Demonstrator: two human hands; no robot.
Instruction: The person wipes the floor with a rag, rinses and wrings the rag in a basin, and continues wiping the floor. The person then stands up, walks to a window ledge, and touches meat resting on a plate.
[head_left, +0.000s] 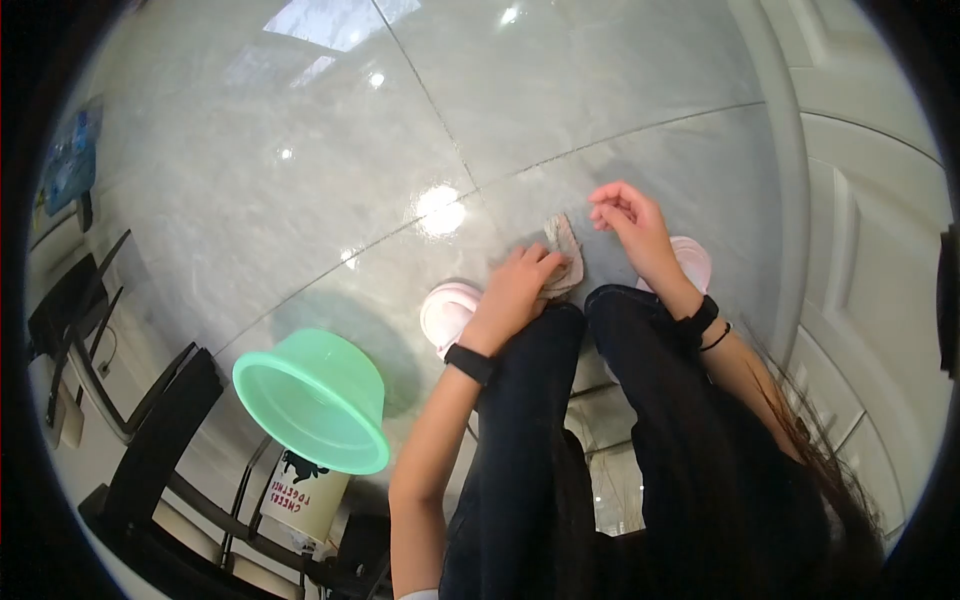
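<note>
My left hand [525,285], with a dark band on its wrist, presses a crumpled, pale pinkish-grey cloth [565,245] against the grey tiled floor. Its fingers lie over the near left part of the cloth, and the far end sticks out past them. To the right of the cloth, my right hand [632,222] hovers with loosely curled fingers and nothing visible in them. It is apart from the cloth. A pink slipper [450,312] shows beside my left hand, and another pink slipper [692,260] is partly hidden behind my right forearm.
A mint-green basin [340,375] stands on the left, tilted in view. Next to it are a cream bin [310,500] with lettering and a black-framed chair [160,440]. White panelled cabinet doors [870,230] line the right side. My knees are close behind my hands.
</note>
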